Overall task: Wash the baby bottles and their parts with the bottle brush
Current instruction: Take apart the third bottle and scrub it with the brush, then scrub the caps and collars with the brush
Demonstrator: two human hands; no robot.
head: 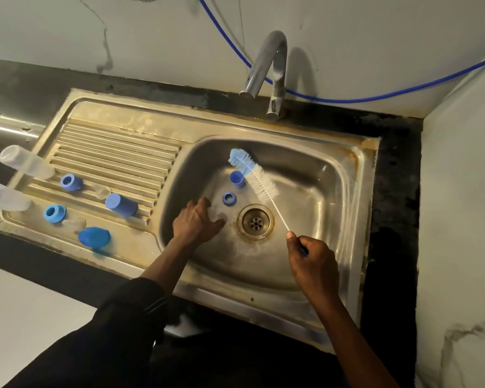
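Your right hand is clenched round the handle end of the bottle brush, holding it low so that the bristle head hangs over the far side of the sink, ready to meet whatever you lift to it. Your left hand reaches down to the basin floor just left of the drain with its fingers bent; something pale and see-through may lie under them, but the glare is too strong to tell whether you grasp it or only touch it. A blue cap sits beside the bristles and a blue ring lies near your left fingertips, both in the basin where water can run off them. The remaining parts wait on the drainboard: two clear bottles at its left edge, close to tipping off, plus further blue rings and caps. You have open room over the right half of the basin; the tap stands behind the far rim, so I would keep the brush tip low when you swing it
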